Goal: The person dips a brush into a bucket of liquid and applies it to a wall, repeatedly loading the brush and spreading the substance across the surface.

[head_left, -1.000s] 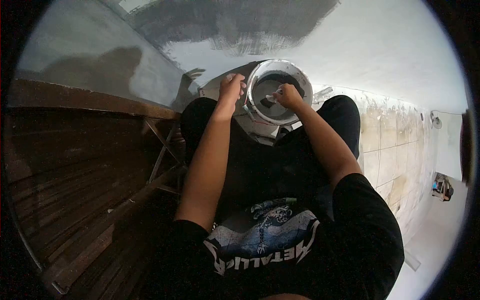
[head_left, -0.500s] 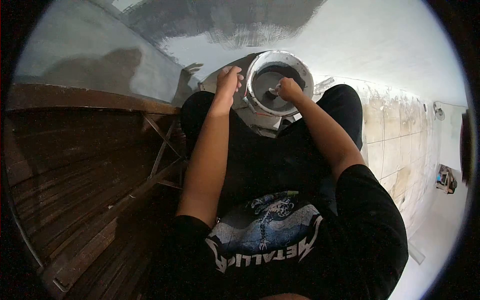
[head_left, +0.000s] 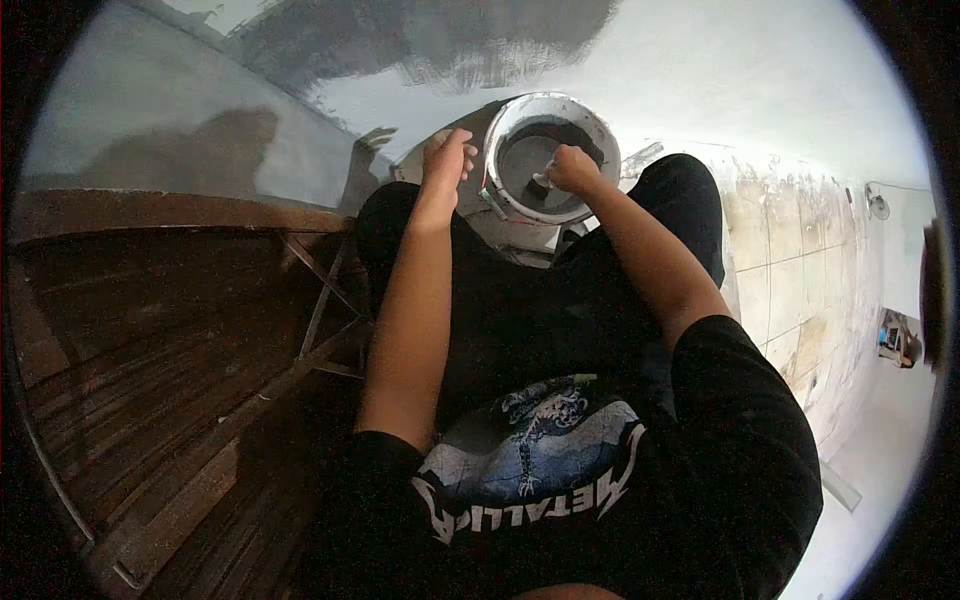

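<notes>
A round bucket (head_left: 604,130) with a paint-smeared rim stands between my knees, holding grey paint (head_left: 522,160). My right hand (head_left: 573,170) is over the bucket, its fingers closed round the pale handle of a paintbrush (head_left: 540,186). The dark brush end is down at the paint, and most of the handle is hidden by my fingers. Just left of the bucket, my left hand (head_left: 447,160) is raised with nothing in it. Its fingers are loosely bent and apart, and it does not appear to touch the rim.
Dark grey strokes cover part of the pale wall (head_left: 700,70) ahead. A brown wooden surface with metal braces (head_left: 322,300) lies to my left. Stained floor tiles (head_left: 785,260) stretch right, with a fan (head_left: 878,205) and a person (head_left: 900,340) farther off.
The view has shifted slightly. My right hand and the brush have moved only a little inside the bucket. My left hand stays raised beside it.
</notes>
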Demonstrator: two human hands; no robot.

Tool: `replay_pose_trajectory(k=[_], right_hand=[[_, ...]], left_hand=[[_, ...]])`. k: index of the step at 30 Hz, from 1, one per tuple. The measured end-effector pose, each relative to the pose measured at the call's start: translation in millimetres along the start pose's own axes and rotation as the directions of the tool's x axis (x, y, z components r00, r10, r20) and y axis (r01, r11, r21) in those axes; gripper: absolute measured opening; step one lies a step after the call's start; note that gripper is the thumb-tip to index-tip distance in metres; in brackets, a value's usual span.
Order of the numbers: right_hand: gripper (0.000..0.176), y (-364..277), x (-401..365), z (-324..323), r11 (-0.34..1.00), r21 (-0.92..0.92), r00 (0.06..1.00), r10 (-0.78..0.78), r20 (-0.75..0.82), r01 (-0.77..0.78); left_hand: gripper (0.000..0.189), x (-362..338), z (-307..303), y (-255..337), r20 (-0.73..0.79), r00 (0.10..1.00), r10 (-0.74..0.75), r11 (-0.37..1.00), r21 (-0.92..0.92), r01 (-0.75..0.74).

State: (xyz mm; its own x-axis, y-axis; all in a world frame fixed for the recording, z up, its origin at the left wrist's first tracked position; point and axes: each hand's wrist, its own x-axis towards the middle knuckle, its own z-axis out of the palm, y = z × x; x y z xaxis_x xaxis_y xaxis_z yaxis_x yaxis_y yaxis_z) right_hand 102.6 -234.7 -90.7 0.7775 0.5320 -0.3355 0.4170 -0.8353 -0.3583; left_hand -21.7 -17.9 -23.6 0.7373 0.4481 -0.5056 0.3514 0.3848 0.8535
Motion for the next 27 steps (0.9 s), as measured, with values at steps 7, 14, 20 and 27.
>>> replay_pose_trajectory(k=[7, 14, 20, 27], right_hand=[[0.037, -5.1, 0.0, -3.1, 0.997, -0.061, 0.998, 0.044, 0.052, -0.041], [0.036, -3.8, -1.7, -0.8, 0.994, -0.079, 0.996, 0.077, 0.055, -0.072], [0.033, -1.4, -1.1, 4.0, 0.998, -0.042, 0.999, 0.054, 0.008, -0.053], [0.031, 2.1, 2.4, 8.0, 0.999, -0.032, 0.999, 0.039, -0.013, -0.040]], left_hand=[[0.029, -0.6, 0.3, 0.8, 0.004, 1.000, 0.007, 1.000, 0.007, -0.007], [0.026, -2.1, 0.9, 2.8, 0.000, 1.000, -0.016, 1.000, -0.011, 0.016], [0.028, -2.0, 1.6, 2.5, -0.015, 1.000, -0.012, 1.000, -0.015, 0.012], [0.028, 0.5, -1.0, 0.9, -0.001, 1.000, -0.013, 1.000, -0.019, 0.013]])
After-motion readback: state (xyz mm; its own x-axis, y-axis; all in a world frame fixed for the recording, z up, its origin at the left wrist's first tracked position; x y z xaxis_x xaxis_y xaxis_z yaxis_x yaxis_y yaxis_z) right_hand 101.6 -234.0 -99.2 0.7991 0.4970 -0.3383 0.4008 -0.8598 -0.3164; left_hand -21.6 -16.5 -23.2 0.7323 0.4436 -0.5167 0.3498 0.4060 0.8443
